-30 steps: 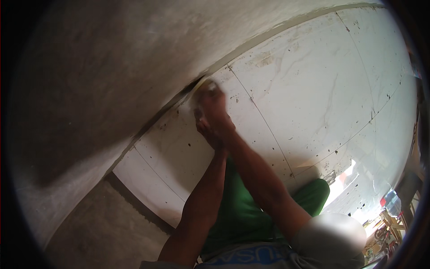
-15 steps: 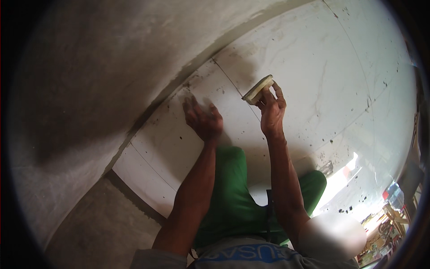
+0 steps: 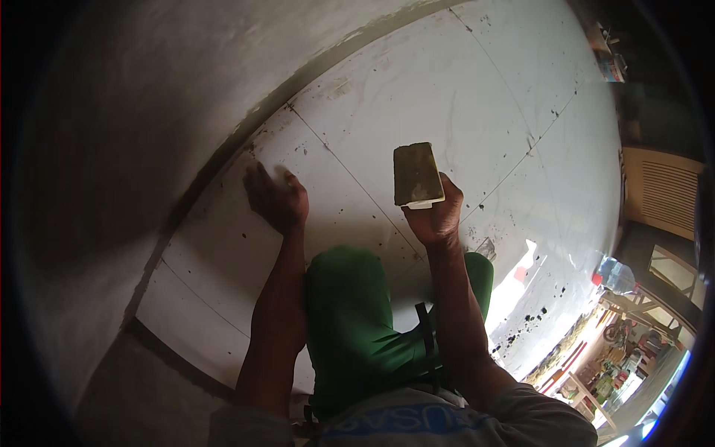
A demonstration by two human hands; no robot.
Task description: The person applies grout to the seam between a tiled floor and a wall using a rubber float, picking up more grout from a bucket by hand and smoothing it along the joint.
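In my right hand (image 3: 445,210) is a small sponge float (image 3: 418,173), raised above the tiles. Its worn olive-brown face is turned up toward me, and a pale edge shows at its near end. My fingers are wrapped behind it and mostly hidden. Further left, my left hand (image 3: 277,195) rests palm-down on the white tile floor (image 3: 357,127), close to the wall's base, fingers stretched out and nothing held. Dark crumbs and smears of dirt lie on the tiles around both hands.
A bare grey plastered wall (image 3: 141,97) rises on the left, meeting the tiles along a rough strip. My green-trousered knees (image 3: 346,290) are near the floor's middle. At right stand a clear plastic bottle (image 3: 617,276), a louvred wooden panel (image 3: 661,192) and a cluttered bright opening (image 3: 618,357).
My right hand has turned the float so its face shows instead of its side. The whole view has shifted, bringing in more of the right side. My left hand stays on the tiles.
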